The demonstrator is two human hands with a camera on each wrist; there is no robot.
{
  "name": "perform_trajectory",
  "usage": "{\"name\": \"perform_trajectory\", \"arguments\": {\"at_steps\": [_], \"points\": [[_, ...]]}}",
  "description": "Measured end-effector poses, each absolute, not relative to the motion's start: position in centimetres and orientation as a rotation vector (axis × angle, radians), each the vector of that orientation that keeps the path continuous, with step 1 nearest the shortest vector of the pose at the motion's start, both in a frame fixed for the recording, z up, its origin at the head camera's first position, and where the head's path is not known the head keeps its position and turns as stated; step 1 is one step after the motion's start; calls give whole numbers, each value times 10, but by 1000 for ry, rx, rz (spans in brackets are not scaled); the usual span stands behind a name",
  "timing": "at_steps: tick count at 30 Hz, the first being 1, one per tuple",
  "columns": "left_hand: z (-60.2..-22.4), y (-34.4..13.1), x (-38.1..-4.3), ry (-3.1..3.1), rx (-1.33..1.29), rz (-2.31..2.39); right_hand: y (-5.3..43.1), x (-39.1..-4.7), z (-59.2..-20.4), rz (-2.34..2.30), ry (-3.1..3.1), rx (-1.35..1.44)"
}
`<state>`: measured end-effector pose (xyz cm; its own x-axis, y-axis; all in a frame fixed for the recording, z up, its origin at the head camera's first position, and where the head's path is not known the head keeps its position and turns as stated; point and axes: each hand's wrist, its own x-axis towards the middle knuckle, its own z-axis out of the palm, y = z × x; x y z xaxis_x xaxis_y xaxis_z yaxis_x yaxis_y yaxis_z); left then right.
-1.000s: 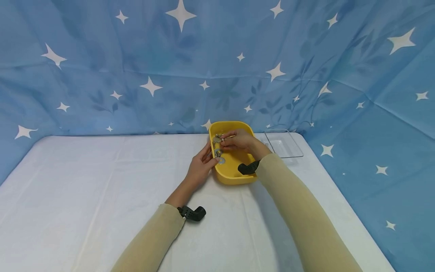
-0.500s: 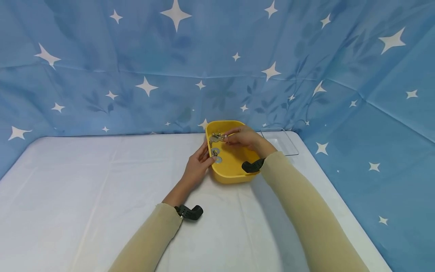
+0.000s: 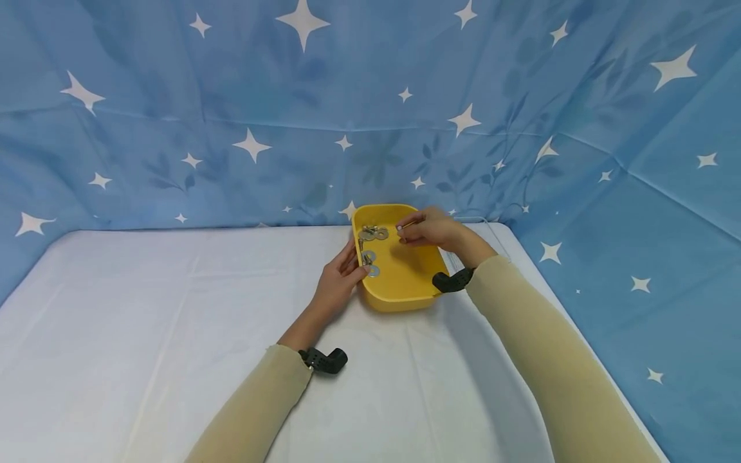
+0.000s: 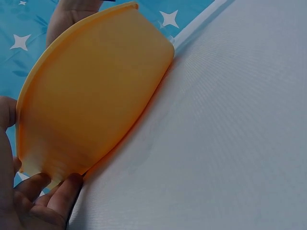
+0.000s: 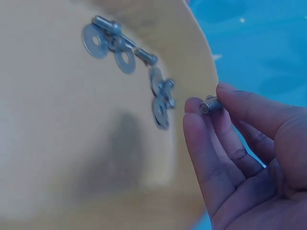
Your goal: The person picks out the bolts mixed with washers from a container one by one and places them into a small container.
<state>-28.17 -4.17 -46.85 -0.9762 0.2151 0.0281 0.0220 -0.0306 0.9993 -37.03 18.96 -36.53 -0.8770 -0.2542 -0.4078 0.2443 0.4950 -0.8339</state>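
Observation:
A yellow plastic bin [image 3: 399,283] stands at the back of the table. My left hand [image 3: 338,283] grips its left wall, thumb over the rim and fingers outside; the left wrist view shows those fingers [image 4: 64,196] low against the bin. Above the bin's right half, my right hand [image 3: 434,229] pinches a small bolt [image 5: 210,105], its threaded end showing between thumb and fingertips. Inside the bin, along the left side, lie several metal washers [image 5: 95,41] and bolts [image 5: 146,56] in two loose groups.
A clear plastic tray [image 3: 492,235] stands right of the bin, mostly hidden behind my right arm. White cloth covers the table [image 3: 231,308]. A blue curtain [image 3: 231,96] with white stars rises behind it and along the right.
My right hand has moved right, away from the metal parts at the bin's left side, with the bolt in its fingertips. The left hand keeps its grip on the bin.

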Motion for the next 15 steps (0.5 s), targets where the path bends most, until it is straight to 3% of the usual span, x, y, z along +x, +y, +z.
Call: {"name": "perform_trajectory", "arguments": {"at_steps": [15], "points": [[-467, -40, -282, 2114, 274, 2125, 257, -367, -334, -1287, 2375, 82]]}}
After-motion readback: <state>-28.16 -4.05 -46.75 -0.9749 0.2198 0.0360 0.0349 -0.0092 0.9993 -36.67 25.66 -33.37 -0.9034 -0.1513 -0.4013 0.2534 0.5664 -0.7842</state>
